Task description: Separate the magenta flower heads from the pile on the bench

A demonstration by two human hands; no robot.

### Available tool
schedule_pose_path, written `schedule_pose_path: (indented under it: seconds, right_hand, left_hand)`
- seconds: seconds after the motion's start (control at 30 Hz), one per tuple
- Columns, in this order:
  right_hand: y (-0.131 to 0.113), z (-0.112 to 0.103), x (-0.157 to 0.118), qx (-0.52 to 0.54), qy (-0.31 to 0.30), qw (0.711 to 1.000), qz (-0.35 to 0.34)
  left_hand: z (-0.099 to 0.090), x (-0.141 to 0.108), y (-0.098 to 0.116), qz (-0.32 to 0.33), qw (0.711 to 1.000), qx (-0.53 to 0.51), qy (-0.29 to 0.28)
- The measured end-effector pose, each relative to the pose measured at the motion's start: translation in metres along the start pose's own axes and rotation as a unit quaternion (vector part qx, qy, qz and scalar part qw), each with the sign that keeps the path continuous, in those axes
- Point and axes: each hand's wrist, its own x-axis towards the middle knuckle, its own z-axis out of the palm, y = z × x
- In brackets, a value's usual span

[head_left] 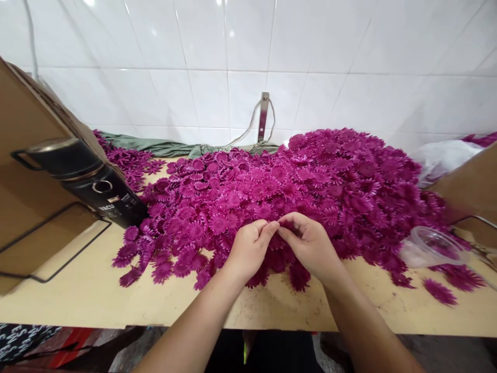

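Note:
A wide heap of magenta artificial flower heads (330,171) covers the middle and right of the tan table. My left hand (252,243) and my right hand (306,241) meet at the fingertips over the front of this heap. Both hands are closed in a pinch, thumb against forefinger. Whatever lies between the fingertips is too small or hidden to make out. A few single flowers lie loose at the heap's front edge, below the hands.
A black bottle (97,181) leans against cardboard (34,155) at left, beside a black wire frame (66,267). A clear plastic cup (438,248) lies at right near more cardboard (473,186). Green cloth (155,146) runs along the tiled wall, below a metal bracket (263,116).

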Motion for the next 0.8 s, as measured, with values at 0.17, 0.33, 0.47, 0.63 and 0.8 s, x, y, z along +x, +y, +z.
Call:
schedule_pose_path:
  seconds: [0.17,0.33,0.47,0.63,0.8]
  right_hand:
    - [0.0,-0.001,0.009,-0.089,0.165,0.982,-0.021]
    - [0.004,-0.026,0.024,-0.144,0.279,0.948,-0.047]
    - [0.011,-0.044,0.024,-0.157,0.293,0.942,-0.046]
    - [0.006,-0.025,0.01,-0.161,0.156,0.967,-0.123]
    - [-0.005,-0.012,0.001,-0.1,0.112,0.984,-0.095]
  left_hand:
    - [0.002,-0.003,0.006,0.057,0.998,0.017,0.001]
    - [0.0,-0.005,0.01,0.058,0.998,-0.001,0.02]
    - [-0.003,-0.002,0.005,0.023,0.999,-0.035,0.019]
    - [0.0,0.001,0.007,0.008,0.996,-0.076,0.039]
    - [-0.001,0.002,0.01,-0.001,0.993,-0.1,0.064]
